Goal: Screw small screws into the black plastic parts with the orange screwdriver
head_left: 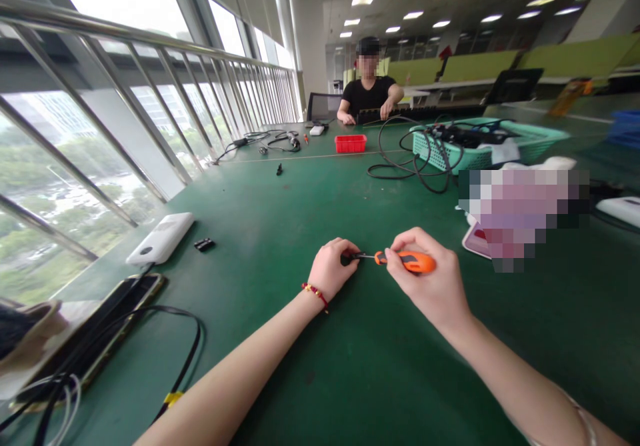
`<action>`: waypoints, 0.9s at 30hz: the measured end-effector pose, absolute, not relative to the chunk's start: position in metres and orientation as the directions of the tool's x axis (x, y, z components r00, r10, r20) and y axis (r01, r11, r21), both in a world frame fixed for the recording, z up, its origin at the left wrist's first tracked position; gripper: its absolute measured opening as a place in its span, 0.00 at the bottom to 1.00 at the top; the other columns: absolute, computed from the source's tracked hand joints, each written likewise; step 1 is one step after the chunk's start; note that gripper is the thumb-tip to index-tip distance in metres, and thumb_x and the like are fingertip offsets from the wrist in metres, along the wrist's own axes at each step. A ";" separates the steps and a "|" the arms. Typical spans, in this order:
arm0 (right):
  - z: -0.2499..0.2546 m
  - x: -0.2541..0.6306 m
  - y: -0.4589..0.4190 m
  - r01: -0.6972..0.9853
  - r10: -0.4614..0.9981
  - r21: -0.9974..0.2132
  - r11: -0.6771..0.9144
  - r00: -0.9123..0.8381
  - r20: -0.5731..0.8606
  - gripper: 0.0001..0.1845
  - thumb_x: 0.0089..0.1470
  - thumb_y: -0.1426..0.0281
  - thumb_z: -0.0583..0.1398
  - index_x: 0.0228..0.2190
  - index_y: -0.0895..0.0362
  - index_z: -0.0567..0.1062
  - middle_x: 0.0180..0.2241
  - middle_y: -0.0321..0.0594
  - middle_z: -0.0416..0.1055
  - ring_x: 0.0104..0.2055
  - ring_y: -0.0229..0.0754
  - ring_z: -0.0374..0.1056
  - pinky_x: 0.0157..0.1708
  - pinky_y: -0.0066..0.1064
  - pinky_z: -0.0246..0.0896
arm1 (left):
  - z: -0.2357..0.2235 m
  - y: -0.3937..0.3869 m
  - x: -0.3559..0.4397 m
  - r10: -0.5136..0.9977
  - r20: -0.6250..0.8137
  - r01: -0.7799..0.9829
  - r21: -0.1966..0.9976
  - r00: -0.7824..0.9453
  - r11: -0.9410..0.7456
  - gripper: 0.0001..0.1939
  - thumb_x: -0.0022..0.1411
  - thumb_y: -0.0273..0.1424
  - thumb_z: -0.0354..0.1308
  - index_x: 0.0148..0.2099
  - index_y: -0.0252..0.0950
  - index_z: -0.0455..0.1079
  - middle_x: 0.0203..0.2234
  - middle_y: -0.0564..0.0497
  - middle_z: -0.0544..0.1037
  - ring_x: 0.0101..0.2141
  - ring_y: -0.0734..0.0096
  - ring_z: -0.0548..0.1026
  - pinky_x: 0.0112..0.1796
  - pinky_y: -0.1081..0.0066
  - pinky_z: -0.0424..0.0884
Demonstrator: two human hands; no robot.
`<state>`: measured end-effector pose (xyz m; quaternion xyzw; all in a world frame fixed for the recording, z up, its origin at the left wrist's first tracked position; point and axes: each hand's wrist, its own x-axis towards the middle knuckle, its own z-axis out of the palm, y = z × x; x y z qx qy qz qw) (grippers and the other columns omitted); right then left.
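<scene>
My right hand [430, 276] is closed round the handle of an orange and grey screwdriver [411, 261], held almost level with its shaft pointing left. The shaft's tip meets a small black part [356, 255] pinched in the fingers of my left hand [334, 266]. Most of that part is hidden by the fingers, so its exact kind is unclear. Both hands are low over the green table [300, 359]. To the left of my left hand lies a similar-sized small black piece [204, 245].
A white power bank [161, 238], a dark phone [95, 339] and a cable [200, 329] lie left. Farther off are a red tray [351, 143] and a green basket [435, 153] with cables. A person [370, 93] sits across the table. Metal railing [150, 53] runs along the left.
</scene>
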<state>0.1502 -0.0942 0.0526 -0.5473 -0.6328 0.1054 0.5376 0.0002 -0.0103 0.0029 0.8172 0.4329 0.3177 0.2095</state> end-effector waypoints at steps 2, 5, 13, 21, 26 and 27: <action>0.052 0.150 -0.094 0.565 0.805 -0.734 0.377 0.192 0.561 0.07 0.46 0.69 0.60 0.28 0.55 0.65 0.20 0.30 0.65 0.21 0.34 0.63 0.22 0.24 0.57 | 0.002 -0.010 0.000 0.839 0.340 0.571 0.619 0.425 -0.540 0.06 0.51 0.22 0.57 0.33 0.35 0.72 0.28 0.52 0.75 0.31 0.72 0.73 0.34 0.72 0.70; 0.051 0.150 -0.094 0.544 0.800 -0.745 0.385 0.206 0.564 0.10 0.45 0.70 0.60 0.32 0.55 0.65 0.22 0.31 0.65 0.21 0.34 0.63 0.21 0.24 0.57 | 0.001 -0.009 0.000 0.840 0.342 0.572 0.618 0.422 -0.539 0.06 0.50 0.22 0.57 0.33 0.34 0.72 0.28 0.52 0.75 0.31 0.72 0.73 0.34 0.72 0.70; 0.053 0.152 -0.094 0.569 0.789 -0.711 0.413 0.166 0.592 0.05 0.45 0.73 0.57 0.28 0.55 0.65 0.23 0.32 0.63 0.21 0.33 0.58 0.22 0.25 0.55 | 0.000 -0.009 0.000 0.841 0.346 0.567 0.625 0.415 -0.537 0.06 0.50 0.22 0.57 0.33 0.35 0.71 0.28 0.53 0.75 0.31 0.72 0.73 0.34 0.72 0.70; 0.055 0.151 -0.095 0.603 0.812 -0.714 0.357 0.177 0.556 0.09 0.52 0.63 0.57 0.25 0.55 0.67 0.16 0.29 0.61 0.17 0.31 0.56 0.19 0.23 0.52 | 0.000 -0.009 0.000 0.838 0.351 0.564 0.624 0.417 -0.542 0.06 0.51 0.22 0.57 0.33 0.35 0.71 0.28 0.53 0.75 0.31 0.72 0.73 0.34 0.72 0.70; 0.052 0.150 -0.094 0.547 0.805 -0.739 0.393 0.184 0.564 0.13 0.47 0.69 0.59 0.37 0.55 0.65 0.26 0.33 0.66 0.23 0.34 0.62 0.24 0.24 0.58 | 0.000 -0.009 0.000 0.843 0.344 0.569 0.624 0.414 -0.535 0.07 0.50 0.22 0.57 0.33 0.35 0.72 0.28 0.53 0.75 0.31 0.72 0.73 0.34 0.72 0.70; 0.052 0.150 -0.093 0.553 0.798 -0.734 0.394 0.190 0.572 0.17 0.46 0.68 0.60 0.40 0.55 0.64 0.27 0.33 0.66 0.24 0.34 0.63 0.25 0.25 0.59 | 0.000 -0.009 0.000 0.841 0.345 0.570 0.622 0.416 -0.537 0.07 0.50 0.22 0.57 0.33 0.35 0.72 0.28 0.53 0.75 0.31 0.72 0.73 0.34 0.72 0.70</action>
